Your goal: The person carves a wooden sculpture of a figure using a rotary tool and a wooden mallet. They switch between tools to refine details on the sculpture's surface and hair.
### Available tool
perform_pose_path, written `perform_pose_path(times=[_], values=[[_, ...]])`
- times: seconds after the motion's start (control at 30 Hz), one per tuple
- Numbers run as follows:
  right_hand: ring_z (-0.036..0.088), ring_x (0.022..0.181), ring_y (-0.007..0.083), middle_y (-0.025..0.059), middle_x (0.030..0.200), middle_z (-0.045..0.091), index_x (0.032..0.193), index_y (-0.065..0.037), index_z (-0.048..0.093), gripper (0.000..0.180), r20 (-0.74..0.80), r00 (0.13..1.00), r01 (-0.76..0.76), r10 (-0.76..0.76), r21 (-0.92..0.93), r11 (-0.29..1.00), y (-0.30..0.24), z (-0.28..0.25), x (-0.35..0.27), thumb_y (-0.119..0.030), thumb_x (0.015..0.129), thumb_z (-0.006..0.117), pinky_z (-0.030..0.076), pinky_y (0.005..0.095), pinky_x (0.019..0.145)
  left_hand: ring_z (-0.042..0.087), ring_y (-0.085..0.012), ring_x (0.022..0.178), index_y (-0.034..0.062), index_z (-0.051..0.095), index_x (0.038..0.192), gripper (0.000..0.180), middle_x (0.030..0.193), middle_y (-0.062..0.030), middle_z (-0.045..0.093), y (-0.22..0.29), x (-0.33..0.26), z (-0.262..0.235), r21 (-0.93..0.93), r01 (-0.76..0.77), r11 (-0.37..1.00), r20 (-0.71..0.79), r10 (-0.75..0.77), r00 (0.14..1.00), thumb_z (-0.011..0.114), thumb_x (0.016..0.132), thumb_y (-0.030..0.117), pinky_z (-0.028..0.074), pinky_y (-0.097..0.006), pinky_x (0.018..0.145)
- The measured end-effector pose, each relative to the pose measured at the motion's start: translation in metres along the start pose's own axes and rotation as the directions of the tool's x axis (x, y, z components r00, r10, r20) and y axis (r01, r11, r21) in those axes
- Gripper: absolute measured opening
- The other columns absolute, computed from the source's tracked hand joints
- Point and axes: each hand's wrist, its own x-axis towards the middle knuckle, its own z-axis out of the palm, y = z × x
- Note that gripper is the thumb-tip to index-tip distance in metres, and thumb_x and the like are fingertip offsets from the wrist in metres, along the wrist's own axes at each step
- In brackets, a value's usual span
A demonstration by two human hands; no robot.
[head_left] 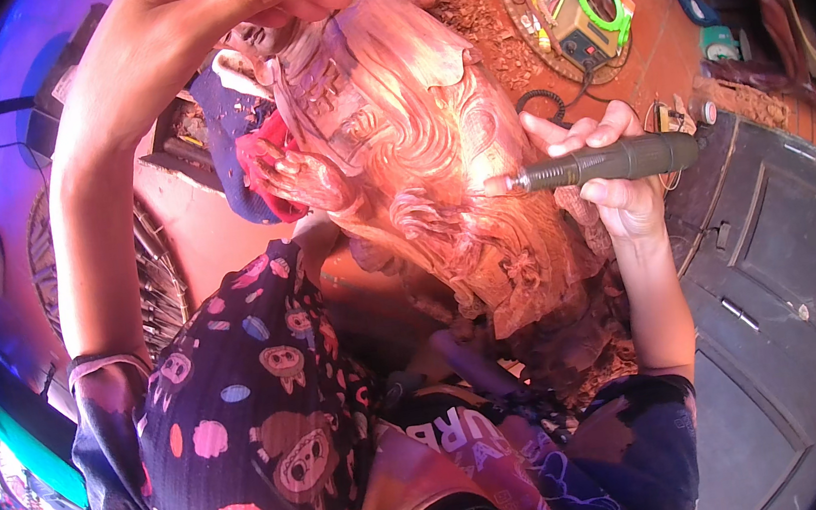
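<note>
The right hand (621,180) is closed around a slim rotary carving tool (609,162), tip on the wooden statue (415,143) lying across the lap, while the left hand (228,3) clasps its top; it looks heavy, rigid, with fragile carved details, best held by its solid parts.

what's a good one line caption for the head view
Right hand runs a rotary tool over a carved wooden statue, left hand steadying its top.
</note>
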Motion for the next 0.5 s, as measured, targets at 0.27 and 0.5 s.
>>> perform_pose_path(times=[0.27, 0.5], values=[[0.066, 0.102, 0.0254, 0.0094, 0.096, 0.068, 0.097, -0.010, 0.052, 0.033, -0.012, 1.000, 0.000, 0.000, 0.001, 1.000, 0.0021, -0.0019, -0.0010, 0.007, 0.074, 0.068, 0.026, 0.0665, 0.110, 0.066, -0.0127, 0.074, 0.0001, 0.070, 0.105, 0.023, 0.087, -0.0100, 0.072, -0.0007, -0.0011, -0.0004, -0.021, 0.018, 1.000, -0.002, -0.018, 1.000, 0.061, 0.095, 0.019, 0.054, -0.026, 0.066], [0.066, 0.102, 0.0264, 0.0103, 0.097, 0.068, 0.098, -0.010, 0.053, 0.034, 0.022, 1.000, 0.013, -0.013, -0.007, 1.000, 0.0006, -0.0006, 0.0005, 0.005, 0.073, 0.071, 0.026, 0.0664, 0.110, 0.067, -0.0138, 0.077, 0.0001, 0.070, 0.104, 0.024, 0.089, -0.0103, 0.072, -0.0036, -0.0021, 0.0011, -0.031, -0.012, 0.999, -0.008, 0.012, 1.000, 0.061, 0.095, 0.020, 0.056, -0.027, 0.069]])
